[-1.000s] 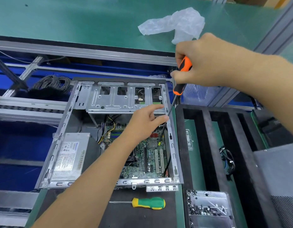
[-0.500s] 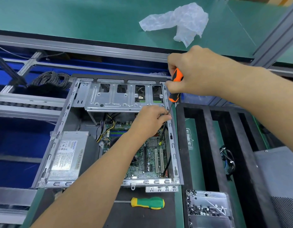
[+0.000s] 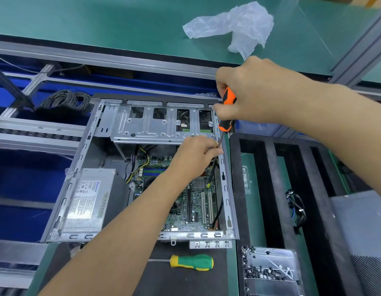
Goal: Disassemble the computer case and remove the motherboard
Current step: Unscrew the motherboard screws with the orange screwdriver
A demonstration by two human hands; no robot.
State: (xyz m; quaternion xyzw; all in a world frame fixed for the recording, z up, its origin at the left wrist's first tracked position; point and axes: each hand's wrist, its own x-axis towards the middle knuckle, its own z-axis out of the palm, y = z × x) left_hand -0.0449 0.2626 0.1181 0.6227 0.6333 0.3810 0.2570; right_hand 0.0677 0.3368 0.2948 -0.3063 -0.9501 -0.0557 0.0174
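An open computer case (image 3: 140, 167) is laid flat at the centre of the frame, its side panel off and its interior exposed. The motherboard (image 3: 191, 201) is seen inside the case, in the lower right part of the interior, partly covered by the left forearm. A silver power supply (image 3: 87, 199) is seated in the lower left corner of the case, and a metal drive cage (image 3: 161, 122) spans its upper part.

An orange-and-black screwdriver (image 3: 227, 110) is gripped by the right hand (image 3: 255, 92), whose fingers are curled tightly round the handle at the upper right corner of the case. The shaft is angled downward and to the left into the case, beside its right wall. The shaft is pinched by the fingertips of the left hand (image 3: 196, 157), just below the drive cage; the tip cannot be made out clearly.

A green-and-yellow screwdriver (image 3: 191, 262) is laid on the dark mat below the case. A clear tray of small dark screws (image 3: 270, 272) is placed at the lower right. A crumpled plastic bag (image 3: 234, 28) is spread on the green worktop (image 3: 99, 22) at the top of the frame. A coil of grey cable (image 3: 65, 100) is seen at the upper left.
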